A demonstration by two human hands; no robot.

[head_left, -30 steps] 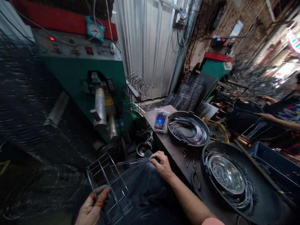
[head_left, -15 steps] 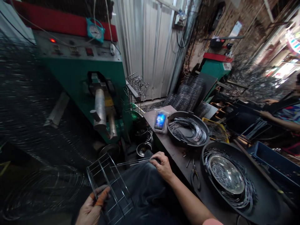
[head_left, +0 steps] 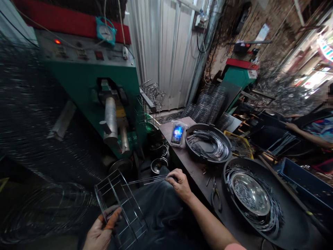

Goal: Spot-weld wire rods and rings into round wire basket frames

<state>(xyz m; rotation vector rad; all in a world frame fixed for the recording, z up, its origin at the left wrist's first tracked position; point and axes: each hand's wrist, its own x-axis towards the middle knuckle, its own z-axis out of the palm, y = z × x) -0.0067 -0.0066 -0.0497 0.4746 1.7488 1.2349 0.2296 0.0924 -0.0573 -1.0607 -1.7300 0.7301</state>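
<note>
My left hand [head_left: 104,222], with orange coverings on some fingers, is closed on a wire basket [head_left: 126,200] of thin metal rods, held tilted over my lap. In my right hand [head_left: 179,184] are a few thin metal wires [head_left: 148,180], pinched near one end. They reach left from my fingers, and their far ends come up to the upper right side of the basket. Whether they touch it I cannot tell. A pair of pliers [head_left: 215,198] lies on the bench [head_left: 192,170] to the right of my right hand.
A green machine [head_left: 78,83] with metal arms [head_left: 110,118] stands ahead on the left. On the bench are a phone [head_left: 177,134], a black pan of curved wires [head_left: 188,146] and a larger pan [head_left: 291,215] holding a steel bowl [head_left: 264,205]. Another person's arm [head_left: 301,133] shows at far right.
Almost nothing differs. The view has shifted very slightly; both hands keep their hold on the basket and the wires. At far right the other person's arm has moved a little.
</note>
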